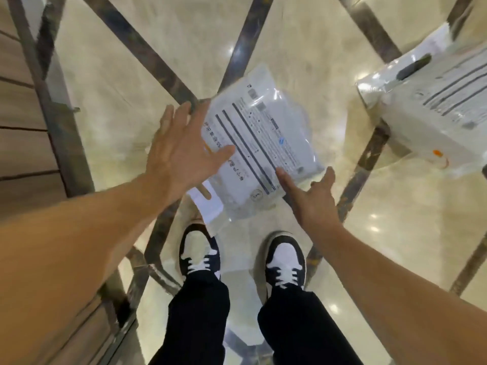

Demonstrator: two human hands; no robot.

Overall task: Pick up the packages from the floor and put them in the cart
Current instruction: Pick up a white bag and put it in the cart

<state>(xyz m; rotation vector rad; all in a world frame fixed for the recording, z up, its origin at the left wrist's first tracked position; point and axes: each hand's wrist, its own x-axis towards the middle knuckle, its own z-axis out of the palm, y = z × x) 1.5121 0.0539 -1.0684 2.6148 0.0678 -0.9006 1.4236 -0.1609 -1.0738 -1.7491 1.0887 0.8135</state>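
On the floor (263, 35) just ahead of my shoes (200, 254) lay a package (258, 151), flat, label up. My left hand (181, 151) was spread over its left edge, fingers straight, gripping nothing. Right hand (311, 198) was also released, forefinger touching the near right edge. Second package (432, 101) sat apart at upper right. No cart visible.

Bright, even overhead light; small white glare spots dot the glossy floor (395, 246). Motion blur softens the plastic package (261, 154) and floor lines. Wide-angle distortion bends the edges.
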